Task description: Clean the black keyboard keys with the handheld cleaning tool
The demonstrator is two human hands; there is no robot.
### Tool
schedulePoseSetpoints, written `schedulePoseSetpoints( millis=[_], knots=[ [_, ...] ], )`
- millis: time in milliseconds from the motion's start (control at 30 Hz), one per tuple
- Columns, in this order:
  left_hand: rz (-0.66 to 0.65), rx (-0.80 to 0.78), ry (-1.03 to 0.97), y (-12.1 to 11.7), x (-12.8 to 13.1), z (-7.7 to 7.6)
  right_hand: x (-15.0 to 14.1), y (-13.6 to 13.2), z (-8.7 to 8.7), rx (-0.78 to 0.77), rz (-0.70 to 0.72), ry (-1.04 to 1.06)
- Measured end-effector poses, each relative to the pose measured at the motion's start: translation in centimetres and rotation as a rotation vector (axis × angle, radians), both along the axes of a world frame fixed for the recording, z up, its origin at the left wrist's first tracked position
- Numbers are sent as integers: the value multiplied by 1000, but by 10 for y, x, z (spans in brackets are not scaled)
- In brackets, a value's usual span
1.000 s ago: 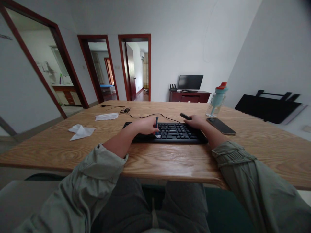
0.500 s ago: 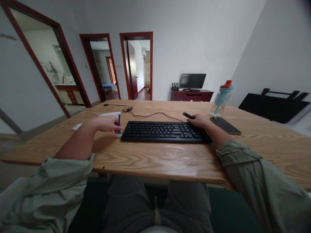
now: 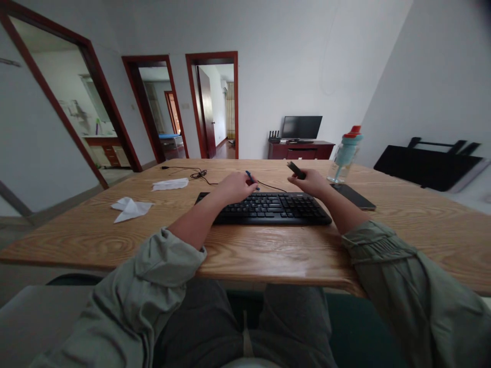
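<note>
A black keyboard (image 3: pixel 268 209) lies flat on the wooden table in front of me. Above its back edge, left of centre, my left hand (image 3: pixel 238 187) is closed on a slim blue brush (image 3: pixel 250 177), which tilts up to the left. My right hand (image 3: pixel 311 182) hovers over the keyboard's right back corner. Its fingers grip a short, dark brush-like tool (image 3: pixel 296 170) whose end points up and left. The keyboard's cable (image 3: pixel 272 185) runs back behind my left hand to a coil (image 3: pixel 198 174) at the far left.
Two white tissues, one crumpled (image 3: pixel 131 208) and one flatter (image 3: pixel 170 184), lie on the left of the table (image 3: pixel 268 255). On the right are a dark phone (image 3: pixel 352 196) and a clear bottle with a red lid (image 3: pixel 344 156). A monitor (image 3: pixel 302 127) stands on a far cabinet.
My left hand has moved right with the blue brush, from beside the keyboard's left end to over its back edge. My right hand has risen slightly with the dark tool.
</note>
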State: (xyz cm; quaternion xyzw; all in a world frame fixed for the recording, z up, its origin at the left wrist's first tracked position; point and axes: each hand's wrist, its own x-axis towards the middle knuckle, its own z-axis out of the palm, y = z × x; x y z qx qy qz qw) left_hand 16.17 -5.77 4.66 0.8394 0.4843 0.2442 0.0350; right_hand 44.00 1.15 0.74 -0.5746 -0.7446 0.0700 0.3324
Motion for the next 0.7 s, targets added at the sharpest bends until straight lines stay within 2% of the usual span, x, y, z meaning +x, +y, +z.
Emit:
schedulePoseSetpoints(
  millis=[67,133,200,267,400,600,700],
  knots=[
    [-16,54,-18,0,23,-6,-19,-20,12,63,244,159],
    [6,114,5,1,40,-11,-37,-39,20,59,466,228],
    [34,154,39,1,52,-14,-50,-52,25,76,575,269],
    [61,178,44,1,59,-16,-54,-57,26,103,558,325],
    [57,200,6,2,63,-18,-48,-51,24,181,416,360],
    [69,148,56,7,60,-29,-50,-45,17,105,327,183],
    [57,121,84,9,51,-29,-46,-44,18,68,253,83]
  ],
)
